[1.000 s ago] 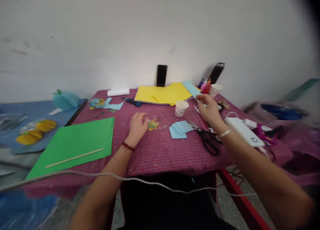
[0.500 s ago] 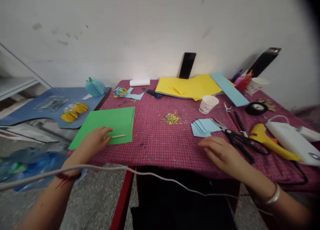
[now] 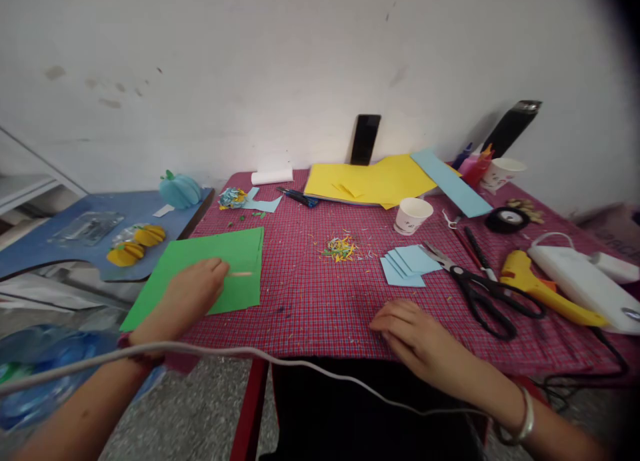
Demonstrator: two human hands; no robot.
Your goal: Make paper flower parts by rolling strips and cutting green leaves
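Note:
My left hand [image 3: 193,294] lies on the green paper sheets [image 3: 235,251] at the table's front left, its fingers over a thin wooden stick [image 3: 242,273] whose tip pokes out to the right. Whether the fingers pinch the stick is hidden. My right hand [image 3: 413,334] rests palm down on the red checked tablecloth [image 3: 320,294] near the front edge, holding nothing. A small stack of light blue paper squares [image 3: 406,263] lies just beyond it, with black scissors [image 3: 480,291] to their right.
Yellow sheets [image 3: 370,179] and a long blue strip [image 3: 450,181] lie at the back by a phone [image 3: 365,139]. A paper cup [image 3: 412,215], scrap pile [image 3: 340,247], yellow glue gun [image 3: 540,284] and white box [image 3: 580,281] sit to the right. Paper pumpkins [image 3: 135,244] rest on the blue side table.
My right hand let go of the blue strip and came down onto the cloth near the front edge. My left hand moved left onto the green paper and the stick. My view swung left.

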